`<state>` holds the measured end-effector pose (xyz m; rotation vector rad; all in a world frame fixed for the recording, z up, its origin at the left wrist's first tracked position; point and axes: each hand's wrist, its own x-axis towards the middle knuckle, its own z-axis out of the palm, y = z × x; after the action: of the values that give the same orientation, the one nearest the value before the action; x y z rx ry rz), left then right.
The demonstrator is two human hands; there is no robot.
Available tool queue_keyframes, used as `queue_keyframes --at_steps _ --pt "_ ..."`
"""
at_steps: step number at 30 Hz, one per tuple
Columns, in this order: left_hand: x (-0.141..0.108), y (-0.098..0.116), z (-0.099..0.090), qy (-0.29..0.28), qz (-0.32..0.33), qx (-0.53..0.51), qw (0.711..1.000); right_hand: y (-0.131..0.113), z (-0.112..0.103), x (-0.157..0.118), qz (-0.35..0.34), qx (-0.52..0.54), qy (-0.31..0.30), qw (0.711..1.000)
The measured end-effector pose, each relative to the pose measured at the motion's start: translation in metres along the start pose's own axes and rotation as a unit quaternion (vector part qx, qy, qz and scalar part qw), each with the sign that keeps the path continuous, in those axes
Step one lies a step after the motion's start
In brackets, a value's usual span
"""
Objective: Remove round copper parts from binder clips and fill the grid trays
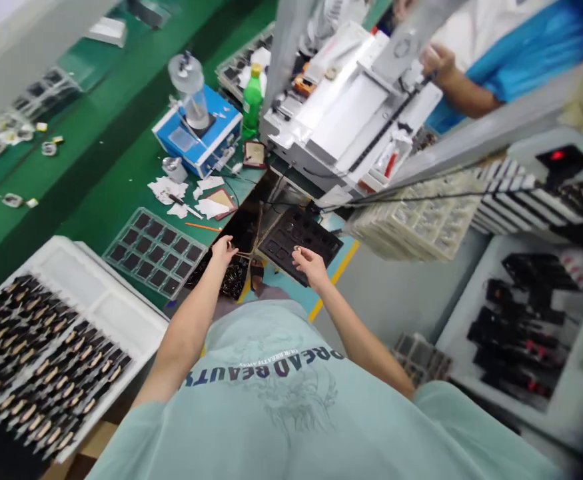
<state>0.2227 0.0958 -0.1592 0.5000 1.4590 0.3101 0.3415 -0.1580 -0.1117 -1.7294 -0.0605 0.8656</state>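
Observation:
My left hand (pixel 222 249) is closed in a pinch, with a tiny dark thing at its fingertips that I cannot make out. Under it, a dark bin (pixel 231 277) contains many small dark and shiny pieces. To the right, my right hand (pixel 311 266) hovers over or touches the near edge of a black tray (pixel 282 241) with shaped recesses. Its thumb and forefinger are pressed together, and whatever sits between them is too small to name. Left of my left hand, a clear tray (pixel 157 252) of square dark pieces lies on the green bench.
A white foam tray (pixel 71 263) holds rows of dark parts at left. Behind stand a blue machine (pixel 198 130), a green bottle (pixel 252 100) and a white machine (pixel 341 120). Stacked trays (pixel 411 220) rise at right. A co-worker's arm (pixel 464 87) reaches in beyond the frame post.

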Motion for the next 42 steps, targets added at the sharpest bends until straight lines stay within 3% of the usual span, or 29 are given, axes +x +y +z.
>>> queue_keyframes --at_steps 4,7,10,13,16,19,22,24,27,30,33,37,42 --pt "0.004 0.010 0.008 -0.036 0.012 0.069 0.997 0.052 -0.030 -0.062 0.080 0.099 0.115 0.985" --pt "-0.008 0.003 0.001 -0.077 0.025 0.101 0.992 0.090 -0.026 -0.118 0.113 0.179 0.184 0.960" --pt "-0.040 -0.022 -0.039 -0.133 0.028 0.107 0.985 0.120 0.003 -0.162 0.133 0.236 0.204 0.941" --pt "-0.078 -0.057 -0.102 -0.192 0.005 0.118 0.974 0.131 0.050 -0.178 0.123 0.246 0.169 0.947" --pt "-0.109 -0.080 -0.167 -0.249 -0.046 0.135 0.958 0.117 0.103 -0.166 0.082 0.168 0.092 0.978" --pt "-0.124 -0.080 -0.224 -0.248 -0.055 0.123 0.959 0.090 0.147 -0.141 -0.014 0.029 0.007 0.999" --pt "-0.128 -0.071 -0.266 -0.201 -0.020 0.073 0.977 0.070 0.175 -0.112 -0.109 -0.080 -0.047 0.990" --pt "-0.131 -0.069 -0.284 -0.181 -0.001 0.026 0.983 0.063 0.186 -0.093 -0.141 -0.151 -0.077 0.975" --pt "-0.139 -0.073 -0.297 -0.162 0.016 -0.042 0.986 0.055 0.204 -0.062 -0.178 -0.286 -0.115 0.935" --pt "-0.150 -0.077 -0.300 -0.142 0.030 -0.093 0.985 0.043 0.229 -0.031 -0.259 -0.439 -0.158 0.846" --pt "-0.159 -0.076 -0.299 -0.107 0.055 -0.137 0.983 0.030 0.255 -0.004 -0.339 -0.512 -0.209 0.761" --pt "-0.169 -0.072 -0.294 -0.046 0.087 -0.193 0.976 0.022 0.278 0.022 -0.385 -0.531 -0.268 0.706" --pt "-0.179 -0.074 -0.281 0.012 0.087 -0.220 0.971 0.032 0.285 0.041 -0.425 -0.529 -0.322 0.660"
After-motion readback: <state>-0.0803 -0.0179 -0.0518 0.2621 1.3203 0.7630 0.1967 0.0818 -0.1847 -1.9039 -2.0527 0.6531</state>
